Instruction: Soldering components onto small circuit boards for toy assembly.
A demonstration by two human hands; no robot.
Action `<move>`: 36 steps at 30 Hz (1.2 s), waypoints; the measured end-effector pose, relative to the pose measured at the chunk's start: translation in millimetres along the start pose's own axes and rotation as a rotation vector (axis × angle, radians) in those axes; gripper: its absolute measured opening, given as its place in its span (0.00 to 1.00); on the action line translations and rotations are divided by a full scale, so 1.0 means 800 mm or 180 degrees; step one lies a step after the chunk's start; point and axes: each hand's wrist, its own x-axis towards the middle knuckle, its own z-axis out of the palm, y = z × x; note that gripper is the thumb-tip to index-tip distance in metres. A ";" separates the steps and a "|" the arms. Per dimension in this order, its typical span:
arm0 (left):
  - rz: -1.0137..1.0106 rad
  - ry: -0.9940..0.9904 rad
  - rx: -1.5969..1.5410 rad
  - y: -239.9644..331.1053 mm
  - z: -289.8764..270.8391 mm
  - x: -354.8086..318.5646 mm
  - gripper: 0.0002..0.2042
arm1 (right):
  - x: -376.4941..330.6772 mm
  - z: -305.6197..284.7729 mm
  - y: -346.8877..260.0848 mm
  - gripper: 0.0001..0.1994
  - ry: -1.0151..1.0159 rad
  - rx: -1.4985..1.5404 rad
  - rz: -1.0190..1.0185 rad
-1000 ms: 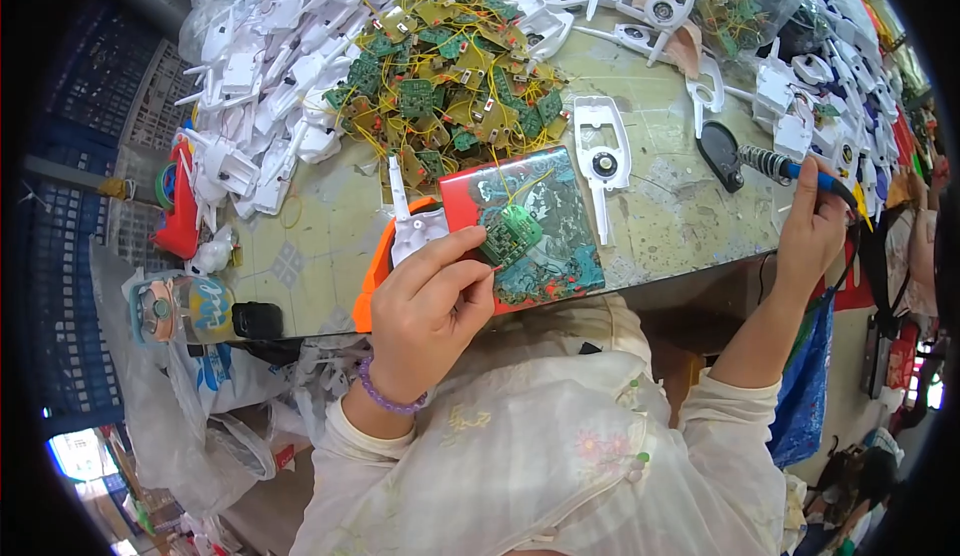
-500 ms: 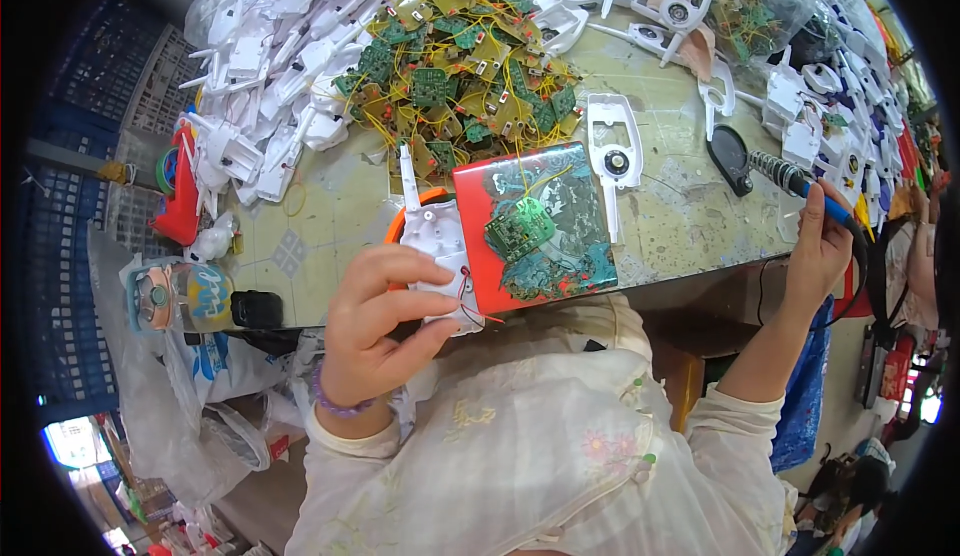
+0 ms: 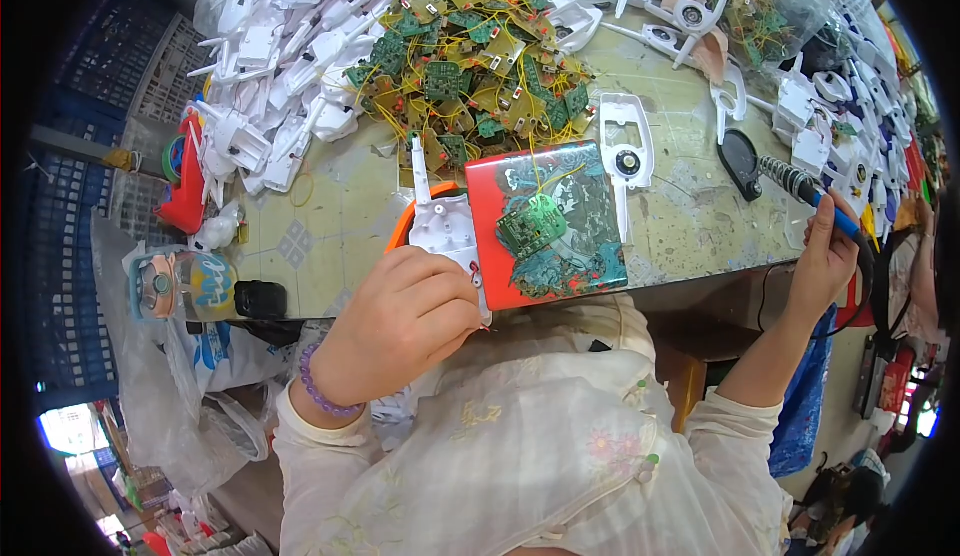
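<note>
Head view: left hand (image 3: 400, 331) at about 7 o'clock of the frame, fingers (image 3: 440, 291) curled shut around the near end of a white plastic housing (image 3: 445, 226), purple bead bracelet (image 3: 322, 396) on the wrist. Housing lying at the near edge of the bench (image 3: 320, 226), over an orange part (image 3: 398, 234), touching the left edge of a red work board (image 3: 545, 221). On that board, a small green circuit board (image 3: 532, 228) with yellow wire (image 3: 555, 171) running up toward 12 o'clock. Right hand (image 3: 825, 261) at 3 o'clock, fingers closed on the blue handle of a soldering iron (image 3: 800, 188), tip pointing toward 10 o'clock, well apart from the red board, just beside a black stand (image 3: 740, 154). At 12 o'clock of the red board, a heap of green circuit boards (image 3: 470, 66) tangled in yellow wire. At 10 o'clock, a pile of white plastic housings (image 3: 290, 46). One more white housing (image 3: 625, 156) just right of the red board's top corner. At 9 o'clock, a plastic bottle (image 3: 180, 286) off the bench edge
</note>
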 end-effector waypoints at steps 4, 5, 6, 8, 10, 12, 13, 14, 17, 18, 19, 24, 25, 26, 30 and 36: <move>0.0073 0.0068 0.0136 0.004 -0.004 0.006 0.08 | 0.001 -0.001 0.001 0.12 -0.0011 -0.0002 -0.0022; 0.0154 -0.0016 0.0232 0.003 -0.007 0.006 0.08 | 0.001 -0.001 0.001 0.12 -0.0003 -0.0028 -0.0024; 0.0237 -0.0100 0.0326 0.002 -0.008 0.007 0.08 | 0.000 -0.002 0.001 0.12 0.0007 -0.0055 -0.0026; 0.0252 -0.0105 0.0349 0.004 -0.008 0.006 0.08 | 0.000 -0.002 0.001 0.12 0.0010 -0.0027 -0.0008; 0.0274 -0.0112 0.0367 0.004 -0.006 0.003 0.08 | 0.000 -0.002 0.002 0.12 0.0018 -0.0005 0.0012; 0.0273 -0.0116 0.0486 0.003 -0.002 0.000 0.08 | -0.001 0.000 0.003 0.12 0.0036 -0.0078 -0.0026; 0.0279 -0.0115 0.0483 0.002 -0.002 0.001 0.08 | 0.000 -0.001 0.003 0.12 0.0040 -0.0083 -0.0029; 0.0260 -0.0076 0.0425 0.002 -0.002 0.002 0.08 | 0.000 -0.001 0.004 0.12 0.0022 -0.0117 -0.0047; 0.0143 0.0077 0.0275 -0.003 0.000 0.005 0.08 | 0.006 -0.006 0.002 0.11 0.0041 -0.0202 -0.0132; 0.0052 0.0187 0.0176 -0.006 0.001 0.006 0.09 | 0.008 -0.009 -0.001 0.11 0.0083 -0.0262 -0.0195; 0.0066 0.0188 0.0163 -0.008 0.002 0.008 0.09 | 0.009 -0.014 -0.008 0.11 0.0093 -0.0278 -0.0200; 0.0299 0.0300 0.0070 -0.020 0.004 0.003 0.09 | 0.006 -0.046 -0.027 0.11 0.0208 -0.0098 -0.0231; 0.0297 0.0302 0.0065 -0.023 0.003 0.002 0.09 | 0.004 -0.049 -0.031 0.11 0.0242 -0.0043 -0.0146; 0.0302 0.0261 -0.0083 -0.027 0.001 0.001 0.09 | 0.001 -0.047 -0.036 0.11 0.0371 -0.0114 -0.0289; -0.0057 0.0424 -0.0584 -0.036 0.006 0.003 0.09 | -0.018 -0.054 -0.059 0.11 0.0586 -0.0470 -0.0618; -0.0095 0.0565 -0.0695 -0.043 0.011 0.014 0.08 | -0.042 -0.055 -0.096 0.13 0.0907 -0.0218 -0.1381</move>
